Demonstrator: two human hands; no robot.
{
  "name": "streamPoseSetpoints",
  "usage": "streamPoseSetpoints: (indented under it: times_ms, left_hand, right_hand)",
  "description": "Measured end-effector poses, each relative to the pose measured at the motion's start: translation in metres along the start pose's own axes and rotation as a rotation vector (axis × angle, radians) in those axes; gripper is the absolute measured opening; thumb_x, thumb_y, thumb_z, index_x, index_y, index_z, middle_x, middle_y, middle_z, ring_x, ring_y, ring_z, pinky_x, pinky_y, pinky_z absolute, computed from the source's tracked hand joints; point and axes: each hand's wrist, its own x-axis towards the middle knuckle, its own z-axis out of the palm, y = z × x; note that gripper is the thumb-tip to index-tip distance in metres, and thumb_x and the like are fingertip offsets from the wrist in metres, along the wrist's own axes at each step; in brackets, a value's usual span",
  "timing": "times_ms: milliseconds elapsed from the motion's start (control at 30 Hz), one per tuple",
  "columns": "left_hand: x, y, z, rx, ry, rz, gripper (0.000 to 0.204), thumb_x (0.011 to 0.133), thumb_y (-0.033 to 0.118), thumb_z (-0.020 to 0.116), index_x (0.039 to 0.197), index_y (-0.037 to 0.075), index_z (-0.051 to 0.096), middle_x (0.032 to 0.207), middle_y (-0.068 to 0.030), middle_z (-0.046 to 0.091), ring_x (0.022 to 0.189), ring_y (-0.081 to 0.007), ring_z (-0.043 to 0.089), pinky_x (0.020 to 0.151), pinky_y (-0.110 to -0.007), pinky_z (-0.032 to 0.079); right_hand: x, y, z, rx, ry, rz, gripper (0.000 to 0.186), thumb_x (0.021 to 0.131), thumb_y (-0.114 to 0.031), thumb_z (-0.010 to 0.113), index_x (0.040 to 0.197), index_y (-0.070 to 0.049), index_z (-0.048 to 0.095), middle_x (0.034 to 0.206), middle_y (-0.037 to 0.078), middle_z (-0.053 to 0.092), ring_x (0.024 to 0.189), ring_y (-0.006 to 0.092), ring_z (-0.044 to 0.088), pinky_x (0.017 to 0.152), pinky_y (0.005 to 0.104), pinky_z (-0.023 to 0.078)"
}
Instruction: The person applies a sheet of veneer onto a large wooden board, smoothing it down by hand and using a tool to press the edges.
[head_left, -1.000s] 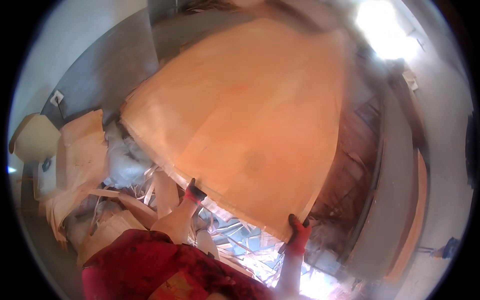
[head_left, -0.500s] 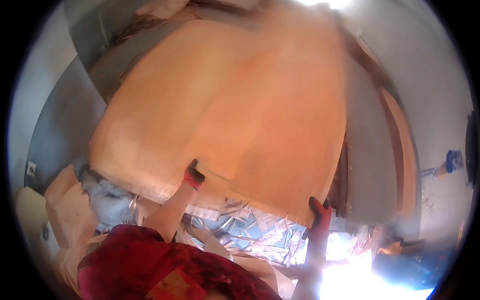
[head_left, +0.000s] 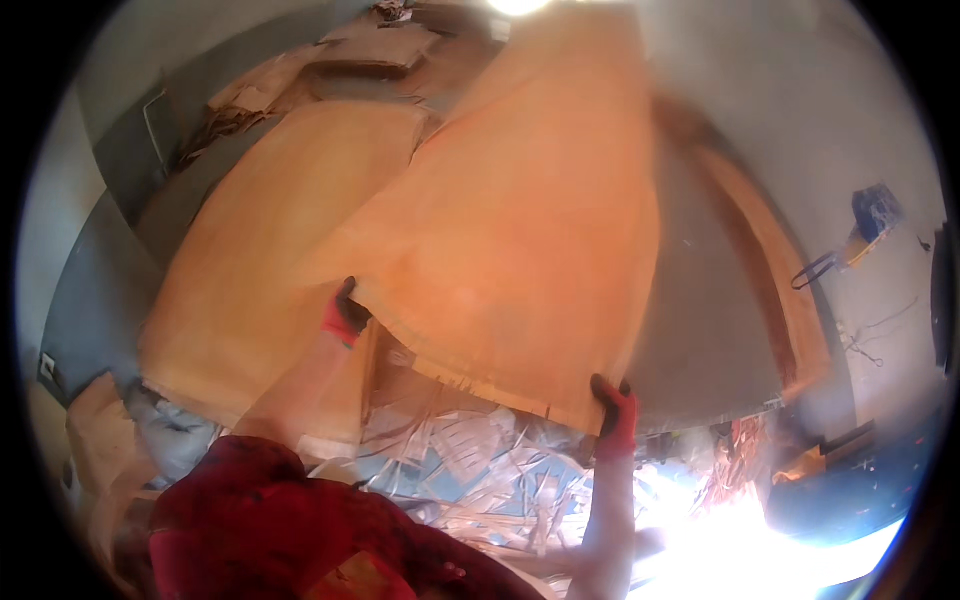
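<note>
A large, thin orange-brown wood veneer sheet (head_left: 520, 240) hangs lifted and curved between my hands, its near edge ragged. My left hand (head_left: 345, 312), in a red and black glove, is closed on its near left corner. My right hand (head_left: 614, 405), gloved alike, grips the near edge close to the right corner. My fingers beneath the sheet are hidden. Under and left of it lies a stack of similar veneer (head_left: 250, 240), its right edge showing below my left hand.
A grey panel (head_left: 710, 290) with a brown-edged board (head_left: 790, 330) lies to the right. Veneer scraps and strips (head_left: 480, 450) litter the floor in front of me. More offcuts (head_left: 370, 50) lie at the far left. A blue object (head_left: 876, 212) hangs on the right wall. Glare washes out the lower right.
The held veneer sheet has shifted right and lifted off the stack on its left, baring more of the veneer below. Both hands appear slightly higher and further left in view.
</note>
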Motion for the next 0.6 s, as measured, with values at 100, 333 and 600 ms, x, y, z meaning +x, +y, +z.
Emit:
streamPoseSetpoints:
  times_ms: [100, 333, 600]
  left_hand:
    - [0.006, -0.041, 0.046, 0.017, -0.084, 0.048, 0.04, 0.101, 0.027, 0.05, 0.135, 0.005, 0.05, 0.136, -0.011, 0.056, 0.127, -0.0307, 0.052, 0.109, -0.053, 0.039]
    - [0.017, -0.15, 0.166, -0.019, -0.143, 0.005, 0.041, 0.1, 0.024, 0.05, 0.136, 0.005, 0.049, 0.137, -0.0103, 0.055, 0.128, -0.0305, 0.051, 0.108, -0.051, 0.041]
    - [0.02, -0.317, 0.247, 0.072, -0.049, 0.038, 0.039, 0.1, 0.02, 0.053, 0.137, 0.009, 0.049, 0.131, -0.0071, 0.06, 0.12, -0.0246, 0.059, 0.098, -0.046, 0.05]
  right_hand:
    - [0.012, -0.028, -0.048, -0.025, 0.066, -0.05, 0.041, 0.085, -0.005, 0.065, 0.124, 0.003, 0.058, 0.11, 0.01, 0.067, 0.1, 0.0204, 0.066, 0.087, 0.0338, 0.053]
    - [0.072, -0.069, -0.198, 0.025, 0.074, -0.036, 0.045, 0.083, -0.005, 0.068, 0.125, 0.003, 0.057, 0.113, 0.01, 0.066, 0.107, 0.0222, 0.064, 0.094, 0.0347, 0.051]
    - [0.177, -0.133, -0.369, -0.2, 0.111, 0.021, 0.049, 0.083, -0.004, 0.064, 0.13, 0.004, 0.053, 0.118, 0.012, 0.065, 0.111, 0.0257, 0.063, 0.099, 0.0372, 0.049]
